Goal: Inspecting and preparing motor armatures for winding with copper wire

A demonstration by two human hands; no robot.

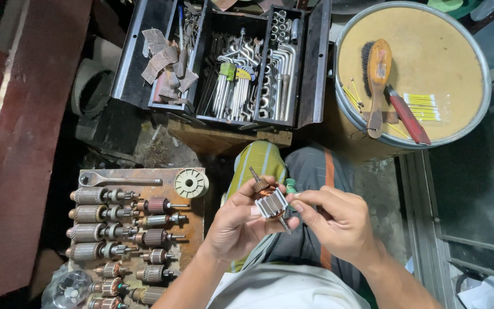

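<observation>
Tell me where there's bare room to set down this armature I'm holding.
Bare patches: the round drum top right of the wooden brush, above the cotton swabs. The board is crowded with armatures; the toolbox is full. Both hands hold the armature.

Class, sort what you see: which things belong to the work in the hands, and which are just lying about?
In use: left hand and right hand holding one armature; more armatures lined up on the board.

Lying about: toolbox of wrenches, brush, ratchet, drum lid.
</observation>
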